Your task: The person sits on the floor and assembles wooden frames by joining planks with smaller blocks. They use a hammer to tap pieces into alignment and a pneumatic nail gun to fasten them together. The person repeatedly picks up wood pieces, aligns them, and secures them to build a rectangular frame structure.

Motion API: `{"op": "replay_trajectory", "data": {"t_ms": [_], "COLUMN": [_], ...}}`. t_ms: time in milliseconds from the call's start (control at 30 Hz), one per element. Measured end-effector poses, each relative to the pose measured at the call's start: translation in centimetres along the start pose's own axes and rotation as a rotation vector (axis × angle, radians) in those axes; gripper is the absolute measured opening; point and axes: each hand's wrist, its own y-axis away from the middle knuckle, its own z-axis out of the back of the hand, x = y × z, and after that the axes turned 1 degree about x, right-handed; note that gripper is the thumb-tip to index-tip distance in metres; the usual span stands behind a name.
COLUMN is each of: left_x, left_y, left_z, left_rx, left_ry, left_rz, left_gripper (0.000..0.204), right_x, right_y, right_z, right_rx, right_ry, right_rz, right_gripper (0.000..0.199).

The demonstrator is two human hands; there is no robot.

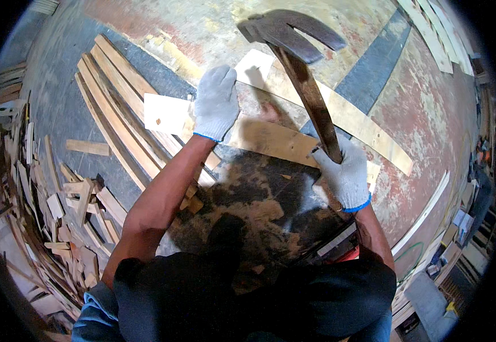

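The right hand [346, 175], in a white knit glove with a blue cuff, is clenching the lower end of a hammer's wooden handle [310, 97], and the dark metal hammer head [290, 31] is standing raised near the top of the view, its claw end pointing right. The butt of the handle is disappearing inside the glove, so how far it reaches past the palm is not showing. The left hand [216, 102], gloved the same way, is lying flat with fingers spread on a pale wooden board [271, 139], gripping nothing and only pressing down on it. That board is lying across the floor between the two hands, and the handle is crossing in front of part of it. A longer pale plank [367, 128] is running off diagonally to the right behind the hammer. A stack of thin slats [117, 108] is lying on the floor just left of the left hand, and a heap of offcuts [60, 222] is filling the left rim, bent and smeared by the lens. The person's dark clothing is covering the lower middle, hiding the floor beneath.
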Motion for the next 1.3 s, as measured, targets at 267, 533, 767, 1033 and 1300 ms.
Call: {"op": "replay_trajectory", "data": {"t_ms": [267,533,767,1033,1300], "left_x": [-0.5,-0.3,0.1,1.6,0.0], "left_y": [-0.4,-0.2,0.1,2.3,1.5], "left_z": [0.0,0.2,0.3,-1.4,0.0], "left_rx": [0.078,0.134,0.063,0.13,0.279], "left_ry": [-0.021,-0.05,-0.048,-0.158,-0.171], "left_rz": [0.023,0.066,0.043,0.065,0.049], "left_gripper": [0.016,0.016,0.022,0.034,0.041], "right_x": [-4.7,-3.5,-5.1,-11.9,-33.3], "right_y": [-4.8,-3.0,-1.6,8.2,23.9], "right_z": [-2.6,-3.5,-2.6,6.5,19.6], "right_rx": [0.081,-0.119,0.18,-0.184,-0.635], "right_ry": [0.139,0.016,-0.254,-0.488,0.43], "right_rz": [-0.197,0.038,-0.406,-0.648,-0.86], "right_gripper": [0.041,0.034,0.035,0.03,0.051]}}
